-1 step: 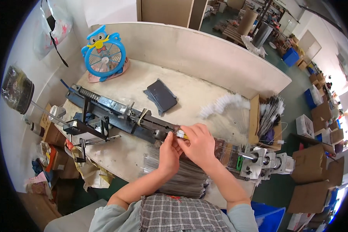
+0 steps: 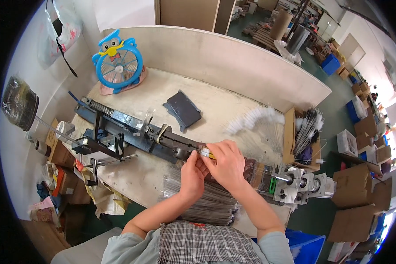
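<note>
Both of my hands meet at the right end of a long black metal jig (image 2: pixel 138 132) on the bench. My left hand (image 2: pixel 192 177) is closed, thumb up, its fingertips pinched beside a round metal part (image 2: pixel 180 153); what they hold is hidden. My right hand (image 2: pixel 228 162) curls closed at the jig's end. A small white-and-yellow piece (image 2: pixel 206 152) shows at its fingertips; its kind is unclear. Below my wrists lies a thick bundle of thin metal wires (image 2: pixel 211 204). A clear plastic flap (image 2: pixel 148 118) stands on the jig.
A dark phone-like slab (image 2: pixel 183 109) lies behind the jig, a blue owl-shaped fan (image 2: pixel 119 66) at back left. White-tipped wires (image 2: pixel 255 119) fan out beside a cardboard box (image 2: pixel 289 136). A metal machine (image 2: pixel 303 185) with a shaft stands right; a hand crank (image 2: pixel 91 171) projects left.
The clear plastic flap on the jig stands a little more raised than before. My hands have hardly moved.
</note>
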The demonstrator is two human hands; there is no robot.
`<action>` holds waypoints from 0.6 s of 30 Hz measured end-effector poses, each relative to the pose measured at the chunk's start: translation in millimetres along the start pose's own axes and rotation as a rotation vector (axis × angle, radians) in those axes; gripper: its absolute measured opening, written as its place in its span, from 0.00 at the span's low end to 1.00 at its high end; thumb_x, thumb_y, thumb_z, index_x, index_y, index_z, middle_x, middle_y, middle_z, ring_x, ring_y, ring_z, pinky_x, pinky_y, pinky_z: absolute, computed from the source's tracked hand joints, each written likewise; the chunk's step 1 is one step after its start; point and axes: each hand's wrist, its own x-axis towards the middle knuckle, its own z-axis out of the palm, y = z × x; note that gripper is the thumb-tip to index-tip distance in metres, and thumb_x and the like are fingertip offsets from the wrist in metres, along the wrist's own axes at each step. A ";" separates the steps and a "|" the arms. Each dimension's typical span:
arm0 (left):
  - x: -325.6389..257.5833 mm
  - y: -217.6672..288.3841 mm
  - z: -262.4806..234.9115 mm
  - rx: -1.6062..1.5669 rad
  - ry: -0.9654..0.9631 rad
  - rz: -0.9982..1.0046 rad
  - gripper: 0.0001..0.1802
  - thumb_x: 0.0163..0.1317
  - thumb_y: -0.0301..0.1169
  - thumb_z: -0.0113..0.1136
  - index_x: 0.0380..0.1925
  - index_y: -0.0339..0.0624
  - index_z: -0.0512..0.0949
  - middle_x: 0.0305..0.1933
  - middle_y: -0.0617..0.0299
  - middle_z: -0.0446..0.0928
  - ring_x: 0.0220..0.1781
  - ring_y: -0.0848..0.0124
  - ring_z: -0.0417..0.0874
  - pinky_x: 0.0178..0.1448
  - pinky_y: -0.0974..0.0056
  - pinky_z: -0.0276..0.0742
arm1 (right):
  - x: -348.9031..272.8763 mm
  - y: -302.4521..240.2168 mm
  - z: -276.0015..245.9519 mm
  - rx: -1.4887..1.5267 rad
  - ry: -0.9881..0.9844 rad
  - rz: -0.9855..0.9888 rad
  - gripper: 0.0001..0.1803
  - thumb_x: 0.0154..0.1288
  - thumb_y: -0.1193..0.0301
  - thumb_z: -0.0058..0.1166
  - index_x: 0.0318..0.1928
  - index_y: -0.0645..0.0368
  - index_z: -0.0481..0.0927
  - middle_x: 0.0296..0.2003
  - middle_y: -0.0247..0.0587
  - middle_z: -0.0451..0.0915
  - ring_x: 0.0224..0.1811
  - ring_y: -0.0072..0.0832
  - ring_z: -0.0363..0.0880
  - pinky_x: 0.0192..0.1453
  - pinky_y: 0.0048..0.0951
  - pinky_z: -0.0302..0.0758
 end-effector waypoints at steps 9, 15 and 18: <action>5.5 -10.5 -0.3 -0.053 0.010 0.040 0.06 0.64 0.28 0.52 0.40 0.39 0.74 0.40 0.62 0.78 0.42 0.75 0.80 0.46 0.69 0.76 | -8.5 18.8 -4.5 -0.031 0.109 -0.118 0.12 0.47 0.68 0.62 0.36 0.47 0.82 0.37 0.26 0.77 0.47 0.30 0.72 0.44 0.33 0.71; 3.8 -8.8 5.3 -0.003 0.034 0.044 0.04 0.62 0.25 0.55 0.37 0.40 0.72 0.40 0.61 0.77 0.43 0.72 0.80 0.47 0.67 0.76 | -17.2 33.2 -11.7 0.010 0.072 -0.123 0.13 0.46 0.67 0.64 0.37 0.47 0.83 0.37 0.28 0.77 0.48 0.32 0.72 0.45 0.35 0.71; 3.6 -10.3 5.4 -0.013 0.010 0.055 0.05 0.61 0.25 0.55 0.37 0.41 0.72 0.40 0.61 0.77 0.43 0.71 0.80 0.48 0.67 0.76 | -15.1 28.8 -14.8 0.040 0.082 -0.117 0.14 0.47 0.67 0.63 0.38 0.48 0.83 0.38 0.29 0.77 0.48 0.32 0.72 0.46 0.36 0.71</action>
